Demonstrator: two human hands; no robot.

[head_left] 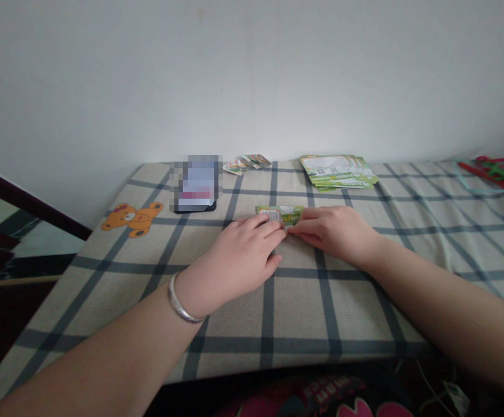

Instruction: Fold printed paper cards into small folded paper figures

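Observation:
A small green printed card (pixel 269 214) with a barcode lies on the checked tablecloth, between my two hands. My left hand (pixel 238 255) has its fingers bent over the card's near left part, pressing it, with the thumb apart toward me. A silver bangle (pixel 178 301) circles that wrist. My right hand (pixel 336 231) pinches at the card's near right edge, its fingers pressed together. Both hands' fingertips almost meet there and cover the near edge of the card.
A phone (pixel 197 182), partly pixelated, lies beyond my left hand. Small folded cards (pixel 247 163) rest by the wall. A stack of green printed cards (pixel 339 172) lies behind my right hand. A bear picture (pixel 132 219) is at left; colourful strips (pixel 499 174) lie far right on the tablecloth (pixel 299 313).

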